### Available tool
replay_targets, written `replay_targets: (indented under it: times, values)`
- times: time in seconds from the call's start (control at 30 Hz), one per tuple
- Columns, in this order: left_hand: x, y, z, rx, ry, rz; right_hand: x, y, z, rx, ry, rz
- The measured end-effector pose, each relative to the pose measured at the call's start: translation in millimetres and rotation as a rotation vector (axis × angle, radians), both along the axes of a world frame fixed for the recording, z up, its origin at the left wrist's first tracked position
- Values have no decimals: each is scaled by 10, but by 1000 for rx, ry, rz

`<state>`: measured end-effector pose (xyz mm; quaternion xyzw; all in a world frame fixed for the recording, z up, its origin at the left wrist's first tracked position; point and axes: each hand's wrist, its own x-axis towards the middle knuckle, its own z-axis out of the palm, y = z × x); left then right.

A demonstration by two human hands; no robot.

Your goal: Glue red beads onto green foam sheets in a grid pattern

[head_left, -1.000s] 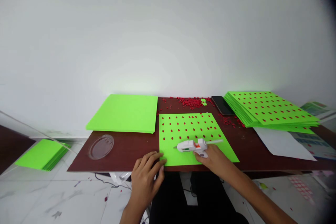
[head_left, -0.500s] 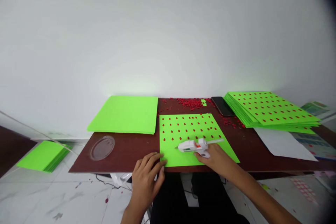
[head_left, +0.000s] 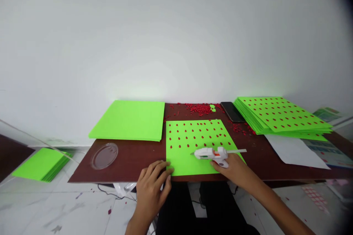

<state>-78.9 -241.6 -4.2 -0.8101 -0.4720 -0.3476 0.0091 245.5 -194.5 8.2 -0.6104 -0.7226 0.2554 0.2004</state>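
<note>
My right hand (head_left: 231,169) is wrapped round the grip of a white glue gun (head_left: 205,153), its nozzle pointing left just over a bright green sheet (head_left: 182,165). A glue stick (head_left: 238,151) pokes out of the gun's rear. Rows of small red drop-shaped pieces (head_left: 196,145) dot the sheet's upper part; the strip nearest me is plain green. My left hand (head_left: 153,183) lies flat with fingers apart, its fingertips on the sheet's lower left corner and the table edge. Whether the nozzle touches the sheet I cannot tell.
A plain green stack (head_left: 129,121) and a clear round lid (head_left: 104,156) lie left on the brown table (head_left: 132,154). Loose red pieces (head_left: 200,109) and a phone (head_left: 232,111) lie behind. Dotted green sheets (head_left: 284,114) overlap white paper (head_left: 295,150) on the right. More green sheets (head_left: 41,165) rest low left.
The glue gun in my right hand has moved a little to the right across the plain strip of the sheet. My left hand stays at the corner; the view has shifted slightly.
</note>
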Motion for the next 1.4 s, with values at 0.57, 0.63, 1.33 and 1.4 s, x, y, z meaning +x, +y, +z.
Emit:
replay_targets:
  times: [0.57,0.63,1.33,1.4]
  values:
    - [9,17,-1,-5,-18,-4,52,44,-161,137,-93,46]
    - [7,14,-4,-12,-18,-5,58,50,-198,151,-106,48]
    - [19,15,31,11,-5,-1,64,55,-66,92,-38,12]
    - [23,17,35,10,-7,1,49,18,-67,65,-38,13]
